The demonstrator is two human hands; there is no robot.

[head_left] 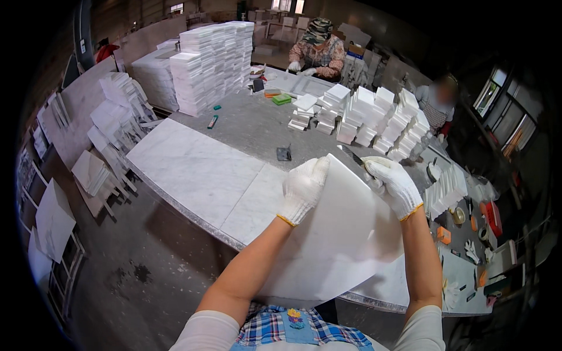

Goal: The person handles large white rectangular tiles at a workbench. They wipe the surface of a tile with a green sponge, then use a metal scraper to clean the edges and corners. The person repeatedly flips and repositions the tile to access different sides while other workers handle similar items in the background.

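A large white marble-look slab [333, 245] is tilted up in front of me, its lower edge close to my apron. My left hand [304, 188], in a white knitted glove, is closed on the slab's upper left edge. My right hand [396, 182], gloved the same way, grips a dark narrow tool [351, 155] beside the slab's upper corner. Whether it is a file or a blade I cannot tell. Two flat pale slabs [199, 164] lie side by side along the table's near left edge. A small dark square piece [284, 153] rests beyond my left hand.
Tall stacks of white tiles [202, 70] stand at the table's far left, with shorter stacks [357, 114] at the far right. Green and orange blocks [281, 99] lie between them. A co-worker [319, 50] sits across, another [436, 102] at right. Tape and tools [458, 216] crowd the right side.
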